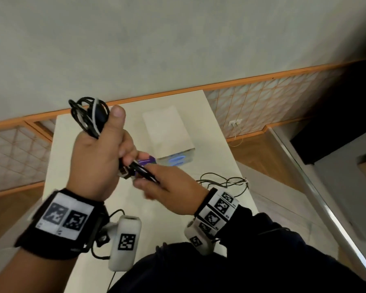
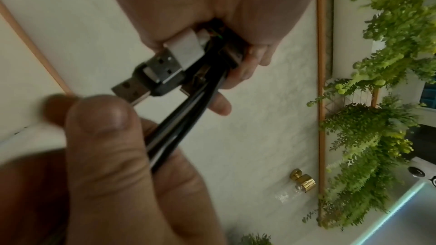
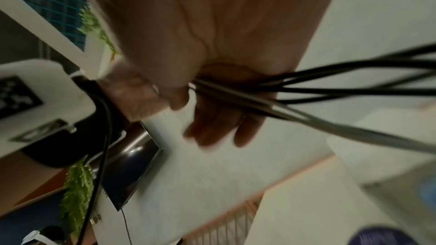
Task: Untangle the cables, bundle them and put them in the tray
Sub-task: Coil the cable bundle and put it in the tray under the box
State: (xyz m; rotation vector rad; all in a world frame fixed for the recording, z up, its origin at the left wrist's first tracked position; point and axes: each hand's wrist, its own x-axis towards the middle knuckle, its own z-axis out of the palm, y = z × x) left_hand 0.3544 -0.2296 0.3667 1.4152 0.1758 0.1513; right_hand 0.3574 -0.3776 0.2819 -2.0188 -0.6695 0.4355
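Note:
My left hand point(image 1: 112, 142) is raised above the table and grips a coiled bundle of black and white cables point(image 1: 89, 115), whose loops stick out above the thumb. Several USB plugs point(image 2: 153, 74) poke out below its fingers point(image 2: 247, 66). My right hand point(image 1: 150, 178) pinches the black strands point(image 2: 169, 133) that leave the bundle just under those plugs. In the right wrist view the black and grey strands point(image 3: 318, 90) run out of that pinch to the right. The white tray point(image 1: 167, 127) stands on the table beyond both hands.
A loose tangle of thin cables point(image 1: 224, 181) lies on the white table point(image 1: 218, 144) to the right of my right hand. A purple object point(image 1: 147, 161) and a blue-lit item point(image 1: 178, 161) sit at the tray's near end. The wall runs behind the table.

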